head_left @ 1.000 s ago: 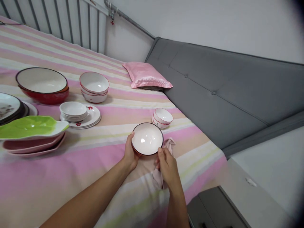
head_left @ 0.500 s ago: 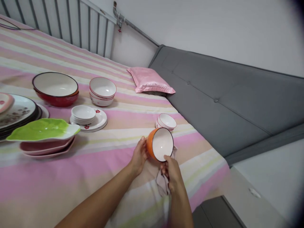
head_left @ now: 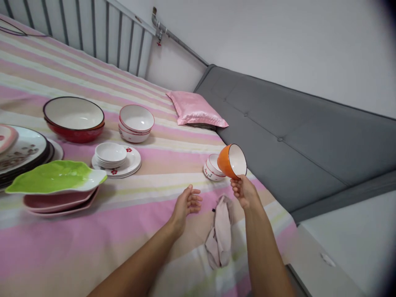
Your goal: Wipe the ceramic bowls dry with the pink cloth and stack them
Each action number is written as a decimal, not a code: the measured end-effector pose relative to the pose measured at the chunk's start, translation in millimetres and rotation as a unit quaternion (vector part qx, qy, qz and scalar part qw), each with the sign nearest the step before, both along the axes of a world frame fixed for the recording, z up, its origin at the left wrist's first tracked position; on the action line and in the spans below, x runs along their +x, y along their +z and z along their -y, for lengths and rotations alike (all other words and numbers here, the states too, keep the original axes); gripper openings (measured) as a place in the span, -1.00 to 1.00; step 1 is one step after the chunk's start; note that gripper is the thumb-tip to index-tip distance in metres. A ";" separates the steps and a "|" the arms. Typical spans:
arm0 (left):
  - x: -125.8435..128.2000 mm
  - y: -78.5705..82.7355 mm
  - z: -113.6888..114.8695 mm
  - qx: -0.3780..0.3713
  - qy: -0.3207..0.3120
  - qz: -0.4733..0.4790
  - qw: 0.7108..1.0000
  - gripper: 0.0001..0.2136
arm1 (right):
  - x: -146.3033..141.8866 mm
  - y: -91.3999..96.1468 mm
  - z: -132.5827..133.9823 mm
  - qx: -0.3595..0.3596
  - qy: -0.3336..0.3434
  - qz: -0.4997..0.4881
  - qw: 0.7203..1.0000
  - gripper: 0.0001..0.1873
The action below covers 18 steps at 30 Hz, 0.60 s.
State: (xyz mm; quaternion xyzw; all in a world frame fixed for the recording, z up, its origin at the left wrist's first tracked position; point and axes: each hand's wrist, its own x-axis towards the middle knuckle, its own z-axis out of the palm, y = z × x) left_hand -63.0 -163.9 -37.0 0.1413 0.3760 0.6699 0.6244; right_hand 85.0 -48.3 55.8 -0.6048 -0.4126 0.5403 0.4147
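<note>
My right hand [head_left: 244, 190] grips the lower rim of an orange bowl [head_left: 227, 163] with a white inside and dark rim. The bowl is tilted, its mouth facing right, and partly covers a small stack of white bowls [head_left: 213, 170] with red rims on the bed. My left hand [head_left: 186, 205] holds nothing; its fingers are apart and slightly curled above the striped sheet. Between my two arms a crumpled pale pink cloth [head_left: 221, 233] lies on the sheet.
At left are large bowls [head_left: 74, 117], white bowls [head_left: 136, 121], small dishes on plates [head_left: 131, 163], a green leaf-shaped dish [head_left: 58, 177] on pink dishes, and large plates [head_left: 23, 148]. A pink pillow [head_left: 198, 108] rests by the grey headboard [head_left: 297, 140].
The orange bowl has moved up and right in my right hand, toward the small white bowls. My left hand has let go of it. The cloth now lies on the sheet, out of my right hand.
</note>
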 end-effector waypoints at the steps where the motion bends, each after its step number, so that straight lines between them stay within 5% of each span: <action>1: -0.3 0.3 0.1 -0.001 -0.003 -0.001 1.000 -0.53 | -3.0 -0.1 -9.4 -0.003 -0.008 0.011 1.000 -0.70; 8: -2.3 2.1 0.3 -0.017 -0.015 -0.005 1.000 -0.52 | -22.6 -16.6 -58.4 -0.028 -0.062 0.082 0.994 -0.73; 18: -5.0 5.4 2.3 -0.026 -0.019 -0.007 0.999 -0.53 | -31.1 -33.2 -82.2 -0.036 -0.061 0.137 0.988 -0.74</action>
